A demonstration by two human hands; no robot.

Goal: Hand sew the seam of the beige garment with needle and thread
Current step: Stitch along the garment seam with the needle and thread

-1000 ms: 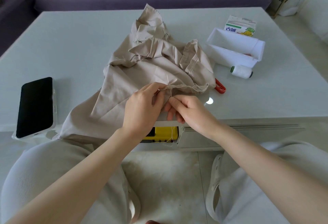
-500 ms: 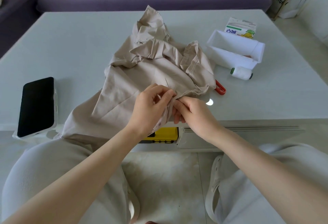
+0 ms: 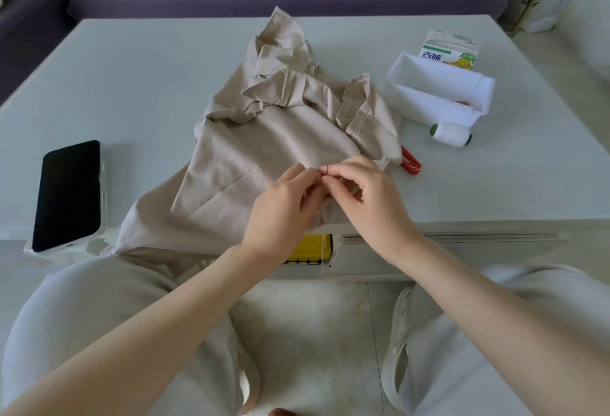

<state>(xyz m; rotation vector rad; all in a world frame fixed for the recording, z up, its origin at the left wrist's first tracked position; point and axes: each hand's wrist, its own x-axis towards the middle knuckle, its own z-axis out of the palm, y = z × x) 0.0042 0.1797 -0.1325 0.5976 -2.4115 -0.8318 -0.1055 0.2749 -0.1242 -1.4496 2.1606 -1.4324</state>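
Pretty bright, soft daylight, strongest on the right side. Only faint shadows beside the black-screened phone (image 3: 69,194) and the crumpled beige cloth garment (image 3: 264,138) on the pale glossy table (image 3: 132,85). Wide-angle stretch at the edges makes the forearms (image 3: 132,333) look huge. Fine detail's a bit mushy.

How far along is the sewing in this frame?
Done: thread trails from the work, so stitching seems started. In hand: left hand pinches a fold of the beige garment; right hand pinches the needle there. Left: finished stitches are hidden, so the remainder is unclear.
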